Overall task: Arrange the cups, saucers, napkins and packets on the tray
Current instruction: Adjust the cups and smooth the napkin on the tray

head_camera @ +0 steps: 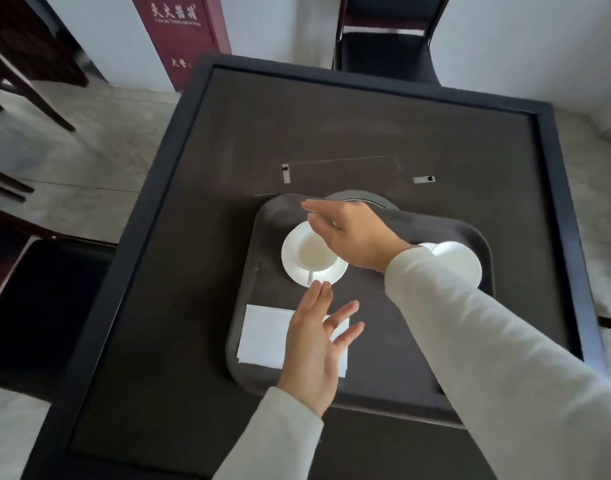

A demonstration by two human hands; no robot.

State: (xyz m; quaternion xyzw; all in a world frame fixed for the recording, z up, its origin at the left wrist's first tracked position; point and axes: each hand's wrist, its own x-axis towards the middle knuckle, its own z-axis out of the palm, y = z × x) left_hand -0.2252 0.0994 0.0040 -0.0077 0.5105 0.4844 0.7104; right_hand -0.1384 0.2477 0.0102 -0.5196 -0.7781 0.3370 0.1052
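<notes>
A dark tray (394, 368) lies on the table. At its far left a white cup (312, 252) stands on a white saucer (295, 268), handle toward me. My right hand (352, 233) hovers over the cup with straight fingers pointing left, holding nothing. A white napkin (262, 336) lies at the tray's near left corner. My left hand (318, 337) is above the napkin, fingers spread and straight, tips close to the saucer's near rim. A second white cup and saucer (460, 263) sit at the tray's right, partly hidden by my right sleeve. No packets show.
The dark square table (331, 133) has a raised rim and two small slots (285, 173) near its middle. A round dark disc (363, 199) peeks out behind the tray. Chairs stand beyond the table (387, 39) and at the left (37, 289). A red sign (183, 32) is at the back.
</notes>
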